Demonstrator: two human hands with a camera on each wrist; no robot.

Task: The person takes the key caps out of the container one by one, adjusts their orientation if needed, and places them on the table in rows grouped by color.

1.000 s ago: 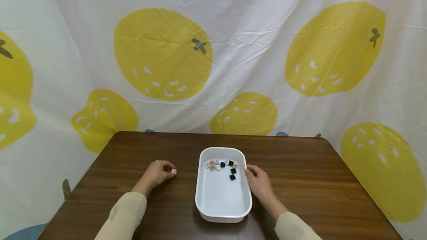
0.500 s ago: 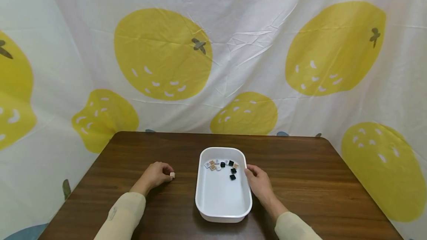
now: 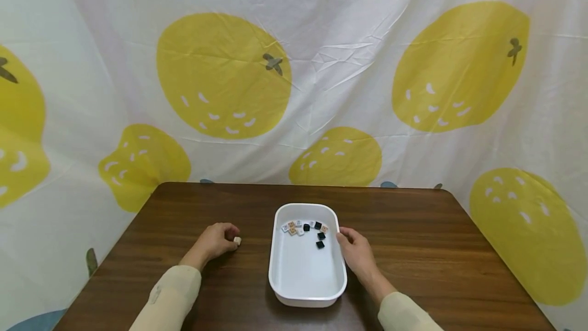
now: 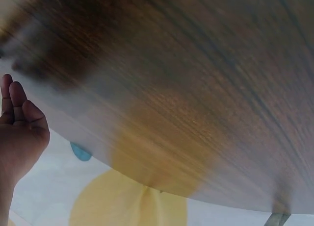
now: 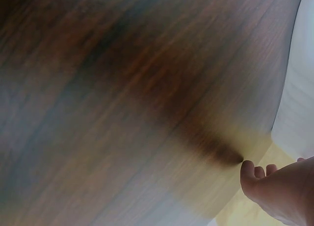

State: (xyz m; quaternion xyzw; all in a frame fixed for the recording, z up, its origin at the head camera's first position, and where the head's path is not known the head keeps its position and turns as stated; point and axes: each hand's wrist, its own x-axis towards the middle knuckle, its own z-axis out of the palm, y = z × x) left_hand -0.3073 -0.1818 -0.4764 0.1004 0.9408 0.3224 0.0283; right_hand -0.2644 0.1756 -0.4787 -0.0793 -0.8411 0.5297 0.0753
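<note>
In the head view a white rectangular tray (image 3: 305, 275) sits on the brown wooden table. Near its far end lie small square pieces: black cubes (image 3: 320, 244), white marked ones and orange-and-white ones (image 3: 292, 231). Left of the tray, my left hand (image 3: 213, 243) pinches a small whitish cube (image 3: 237, 240) low over the tabletop, thumb and forefinger at its sides. My right hand (image 3: 358, 254) holds the tray's right rim, thumb at the edge. The left wrist view shows the left hand (image 4: 22, 133) without the cube; the right wrist view shows the right hand (image 5: 279, 189) beside the white tray wall.
The wooden tabletop (image 3: 413, 239) has rounded far corners. Behind it hangs a white cloth (image 3: 321, 86) printed with large yellow lemons. Both forearms wear pale sleeves (image 3: 174, 290) and rest on either side of the tray.
My left hand has shifted slightly toward me and left with the cube, and the cube shows a different, plainer face. The right hand, the tray and its pieces stay put.
</note>
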